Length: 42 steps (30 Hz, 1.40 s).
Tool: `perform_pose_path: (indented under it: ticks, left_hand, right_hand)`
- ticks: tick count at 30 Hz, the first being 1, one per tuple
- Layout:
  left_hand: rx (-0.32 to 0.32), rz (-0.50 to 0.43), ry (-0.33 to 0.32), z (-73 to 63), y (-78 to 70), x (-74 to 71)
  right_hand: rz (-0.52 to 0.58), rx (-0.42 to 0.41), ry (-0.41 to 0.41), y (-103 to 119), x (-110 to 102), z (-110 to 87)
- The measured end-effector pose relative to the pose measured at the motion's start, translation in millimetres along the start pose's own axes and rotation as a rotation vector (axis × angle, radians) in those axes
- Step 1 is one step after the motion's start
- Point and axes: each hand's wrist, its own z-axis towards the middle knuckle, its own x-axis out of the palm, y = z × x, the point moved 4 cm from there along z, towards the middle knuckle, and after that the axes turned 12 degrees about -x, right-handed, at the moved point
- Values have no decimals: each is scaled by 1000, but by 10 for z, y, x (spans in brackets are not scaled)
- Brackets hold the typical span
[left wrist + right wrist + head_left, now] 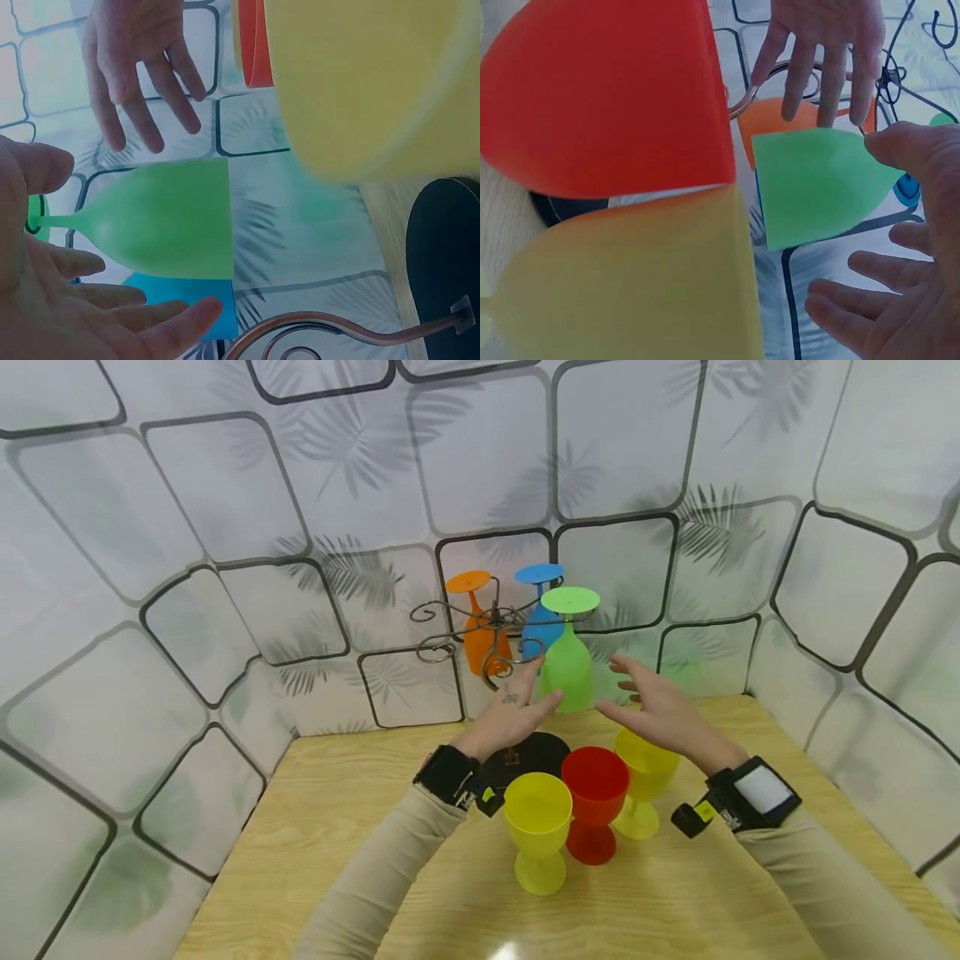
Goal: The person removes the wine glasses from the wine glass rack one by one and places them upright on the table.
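Note:
A green goblet [567, 668] hangs upside down by its foot from a metal scrollwork rack [495, 618]. My left hand [516, 706] is just left of its bowl, and my right hand [660, 710] is to its right, fingers spread and apart from it. Neither hand holds anything; both show relaxed fingers in the left wrist view and the right wrist view. Behind the green goblet [169, 217] hang an orange goblet [487, 639] and a blue goblet [542, 622], also upside down.
Below the hands, a yellow goblet [538, 827], a red goblet [595, 802] and a second yellow goblet [645, 777] stand upright on the wooden table [337, 827]. The rack's round black base [551, 750] is behind them. A patterned cloth wall [480, 460] encloses the table.

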Motion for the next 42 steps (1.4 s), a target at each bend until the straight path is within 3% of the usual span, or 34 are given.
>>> perform_pose_path:
  ticks: [2, 9, 12, 20, 33, 42]
  left_hand:
    - [9, -8, 5, 23, 9, -3]
    - [-107, -15, 30, 60, 51, -16]
    - [-120, -28, 33, 81, 57, -16]
    - [-124, -65, 55, 115, 114, -11]
    - [-34, -66, 83, 221, 59, 3]
    - [-59, -60, 93, 203, 33, 15]
  right_hand:
    - [-1, 0, 24, 13, 5, 73]
    - [-2, 11, 64, 30, 13, 320]
    - [20, 9, 61, 32, 49, 403]
    - [55, -20, 9, 9, 191, 491]
    - [20, 0, -74, -32, 135, 476]
    - [18, 6, -75, -44, 122, 439]
